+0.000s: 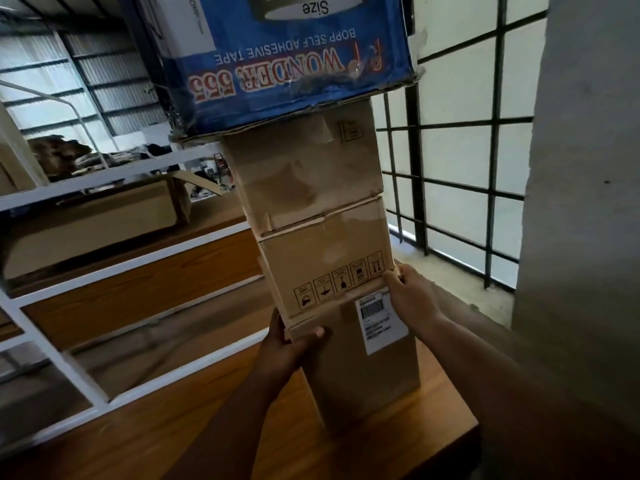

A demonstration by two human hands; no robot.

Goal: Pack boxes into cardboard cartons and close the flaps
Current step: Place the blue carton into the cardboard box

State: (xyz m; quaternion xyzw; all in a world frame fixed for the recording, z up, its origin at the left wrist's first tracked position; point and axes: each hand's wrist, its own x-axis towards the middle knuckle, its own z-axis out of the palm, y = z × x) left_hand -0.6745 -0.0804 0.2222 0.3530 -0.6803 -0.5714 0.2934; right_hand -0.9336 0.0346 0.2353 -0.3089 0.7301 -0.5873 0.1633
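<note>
From my head view, a stack of cartons rises from the wooden bench [398, 431], and I take the bottom carton [360, 368] as my landmark. It bears a white shipping label [381, 323] with a barcode; the small print is too blurred to read. My left hand [287, 344] holds a grip on its upper left corner, thumb laid over the front edge, and my right hand [408, 299] grasps its upper right corner, fingers curled over the seam. Directly above it sits a second carton [322, 258] printed with a row of five handling symbols, then a third plain carton [304, 168] with a faint mark I cannot make out. Topmost is a blue box [294, 71], upside down, reading "WONDER 555", "BOPP SELF ADHESIVE TAPE" and "Size"; its top is cut off by the frame. Left of the bottom carton stands a white metal rack [104, 271]; right of it, a barred window [457, 161] and a grey wall.
</note>
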